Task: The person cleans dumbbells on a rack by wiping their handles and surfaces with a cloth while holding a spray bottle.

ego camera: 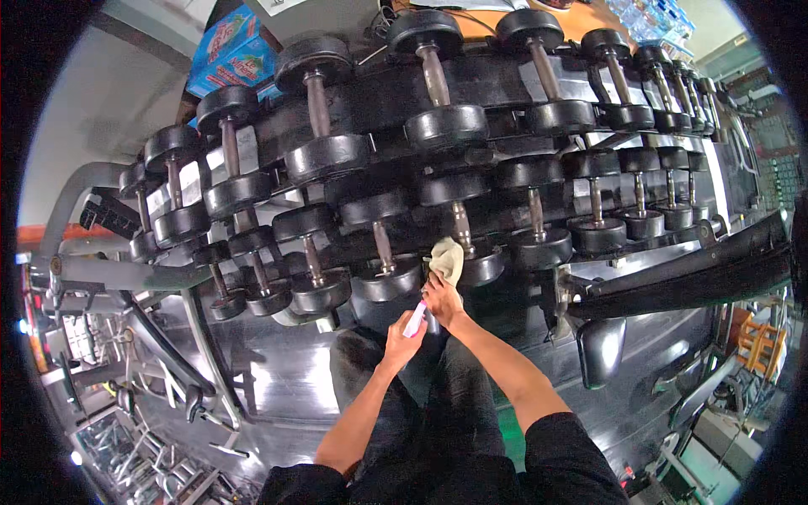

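Note:
In the head view, my right hand [442, 299] grips a crumpled pale cloth [447, 259]. The cloth lies against the near head of a black dumbbell [485, 262] on the lower row, just left of its worn metal handle [461, 222]. Closer to my body, my left hand [402, 342] is closed around a small white and pink object [415, 319], perhaps a spray bottle; my fingers hide much of it. To the left of the cloth rests another dumbbell [386, 284] of the same kind.
Two rows of dumbbells fill a black rack, including a large upper one [446, 126]. Behind it stand a blue carton [233, 53], an orange tabletop [587, 17] and plastic bottles [650, 19]. A grey machine frame [126, 271] flanks the left; a padded bench [601, 350] is at right.

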Tool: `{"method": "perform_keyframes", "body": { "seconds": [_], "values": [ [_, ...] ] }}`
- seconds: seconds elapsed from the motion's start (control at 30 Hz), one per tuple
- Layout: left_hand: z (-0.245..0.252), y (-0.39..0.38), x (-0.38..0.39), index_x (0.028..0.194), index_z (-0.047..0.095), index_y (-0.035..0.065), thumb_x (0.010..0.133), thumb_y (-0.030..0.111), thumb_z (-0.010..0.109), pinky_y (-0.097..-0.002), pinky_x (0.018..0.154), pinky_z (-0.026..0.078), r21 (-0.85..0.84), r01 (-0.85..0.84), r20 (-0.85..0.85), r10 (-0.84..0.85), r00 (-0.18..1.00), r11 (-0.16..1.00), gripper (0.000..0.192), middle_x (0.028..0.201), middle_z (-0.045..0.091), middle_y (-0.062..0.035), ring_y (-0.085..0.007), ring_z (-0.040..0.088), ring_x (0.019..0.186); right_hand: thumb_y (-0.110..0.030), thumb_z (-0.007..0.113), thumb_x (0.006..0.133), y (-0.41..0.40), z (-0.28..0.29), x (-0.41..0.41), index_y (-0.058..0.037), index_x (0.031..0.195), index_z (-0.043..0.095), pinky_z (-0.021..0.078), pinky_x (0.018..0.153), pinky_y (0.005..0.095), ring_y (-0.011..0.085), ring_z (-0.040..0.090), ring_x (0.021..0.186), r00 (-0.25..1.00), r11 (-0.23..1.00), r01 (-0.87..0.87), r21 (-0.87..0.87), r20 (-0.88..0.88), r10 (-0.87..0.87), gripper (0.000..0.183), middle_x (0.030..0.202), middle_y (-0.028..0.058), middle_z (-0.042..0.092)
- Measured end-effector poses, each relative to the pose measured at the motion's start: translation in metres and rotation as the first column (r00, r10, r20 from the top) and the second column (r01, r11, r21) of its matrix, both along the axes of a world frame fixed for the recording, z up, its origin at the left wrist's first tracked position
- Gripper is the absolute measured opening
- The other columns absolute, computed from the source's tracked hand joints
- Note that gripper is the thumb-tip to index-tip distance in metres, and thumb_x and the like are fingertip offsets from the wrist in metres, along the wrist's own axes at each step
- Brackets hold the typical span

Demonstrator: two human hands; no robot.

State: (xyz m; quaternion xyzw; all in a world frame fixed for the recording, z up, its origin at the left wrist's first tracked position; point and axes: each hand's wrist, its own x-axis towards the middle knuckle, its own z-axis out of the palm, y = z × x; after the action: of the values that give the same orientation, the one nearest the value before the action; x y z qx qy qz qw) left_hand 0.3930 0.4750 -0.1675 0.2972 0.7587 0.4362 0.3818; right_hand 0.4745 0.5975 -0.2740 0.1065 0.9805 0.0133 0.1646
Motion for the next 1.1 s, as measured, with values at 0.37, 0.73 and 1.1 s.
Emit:
{"method": "perform_keyframes", "body": {
  "seconds": [0.37,0.73,1.1],
  "values": [
    [-0.027,-0.014,0.010,0.096,0.062,0.0006,0.088,0.010,0.066,-0.0283,0.057,0.048,0.028,-0.103,0.010,0.103,0.995,0.994,0.013,0.072,0.061,-0.0063,-0.0110,0.060,0.063,0.008,0.058,0.079,0.038,0.115,0.041,-0.0043,0.106,0.065,0.0476,0.094,0.0364,0.0293,0.059,0.109,0.566,0.355,0.171,-0.919,-0.203,-0.799,0.030,0.108,0.0104,0.061],
    [-0.018,-0.015,0.014,0.095,0.064,0.0007,0.086,0.009,0.067,-0.0297,0.062,0.050,-0.013,-0.170,0.029,0.170,0.985,0.985,0.013,0.076,0.065,-0.0105,-0.0142,0.064,0.068,-0.013,0.062,0.086,0.093,0.078,0.061,-0.0010,0.115,0.053,0.0432,0.094,0.0498,0.0428,0.051,0.110,0.464,0.541,0.683,-0.491,-0.280,-0.840,0.033,0.116,0.0224,0.054],
    [-0.025,-0.025,0.003,0.096,0.063,0.0000,0.088,0.011,0.066,-0.0309,0.063,0.050,-0.055,-0.141,0.017,0.142,0.990,0.988,0.014,0.079,0.065,-0.0122,-0.0180,0.065,0.069,-0.012,0.068,0.082,0.085,0.074,0.064,-0.0172,0.112,0.066,0.0512,0.093,0.0422,0.0380,0.055,0.116,0.641,0.802,0.397,-0.446,-0.491,-0.590,0.030,0.127,0.0091,0.056]
  ]
}}
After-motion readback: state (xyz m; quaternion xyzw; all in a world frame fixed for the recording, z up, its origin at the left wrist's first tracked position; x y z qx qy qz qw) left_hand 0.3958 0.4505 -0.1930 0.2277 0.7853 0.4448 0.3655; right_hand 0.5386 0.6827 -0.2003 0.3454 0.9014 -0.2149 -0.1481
